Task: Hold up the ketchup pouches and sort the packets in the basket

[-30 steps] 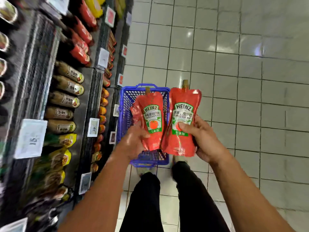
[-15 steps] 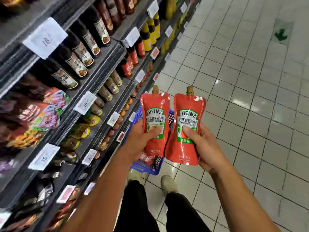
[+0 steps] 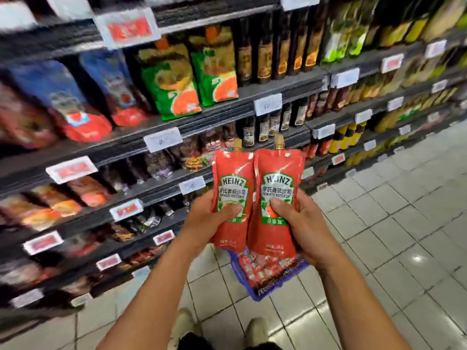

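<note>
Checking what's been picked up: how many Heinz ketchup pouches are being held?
2. One ketchup pouch is in the left hand, the other pouch in the right hand, side by side above the blue basket, where more may be hidden.

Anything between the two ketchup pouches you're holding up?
Nothing. In the head view the left pouch and right pouch overlap edge to edge, gripped by the left hand and right hand.

Dark metal store shelves (image 3: 177,127) run along the left, stocked with green-and-orange packets (image 3: 192,79) and dark glass sauce bottles (image 3: 262,59). White price tags (image 3: 163,139) line the edges above pale floor tiles (image 3: 394,223).
</note>
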{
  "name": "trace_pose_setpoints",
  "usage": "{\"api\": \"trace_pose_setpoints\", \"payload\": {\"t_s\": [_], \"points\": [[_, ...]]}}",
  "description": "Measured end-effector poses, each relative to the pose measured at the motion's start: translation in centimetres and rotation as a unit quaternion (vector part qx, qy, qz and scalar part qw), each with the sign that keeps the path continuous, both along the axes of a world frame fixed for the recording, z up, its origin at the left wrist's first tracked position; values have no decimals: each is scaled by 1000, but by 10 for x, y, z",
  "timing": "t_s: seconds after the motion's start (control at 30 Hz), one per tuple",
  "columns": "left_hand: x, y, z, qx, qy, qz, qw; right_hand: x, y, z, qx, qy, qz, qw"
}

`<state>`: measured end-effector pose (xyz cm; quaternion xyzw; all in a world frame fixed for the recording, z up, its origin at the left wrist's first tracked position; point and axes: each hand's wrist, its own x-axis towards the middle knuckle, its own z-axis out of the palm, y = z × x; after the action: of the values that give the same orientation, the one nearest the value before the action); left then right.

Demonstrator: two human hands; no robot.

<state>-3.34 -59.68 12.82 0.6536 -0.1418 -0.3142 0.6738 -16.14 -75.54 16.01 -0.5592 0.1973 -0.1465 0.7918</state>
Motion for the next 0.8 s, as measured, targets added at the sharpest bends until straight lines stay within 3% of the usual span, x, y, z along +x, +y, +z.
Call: {"api": "trace_pose_setpoints", "payload": {"t_s": [0.23, 0.43, 0.8], "points": [[1, 110, 42, -58, -27, 104, 992, 44, 81, 35, -51, -41, 110, 992], [-5, 211, 65, -52, -63, 179, 980, 67, 174, 53, -45, -74, 181, 980], [3, 363, 87, -56, -95, 238, 965, 101, 321, 69, -52, -91, 248, 963]]}}
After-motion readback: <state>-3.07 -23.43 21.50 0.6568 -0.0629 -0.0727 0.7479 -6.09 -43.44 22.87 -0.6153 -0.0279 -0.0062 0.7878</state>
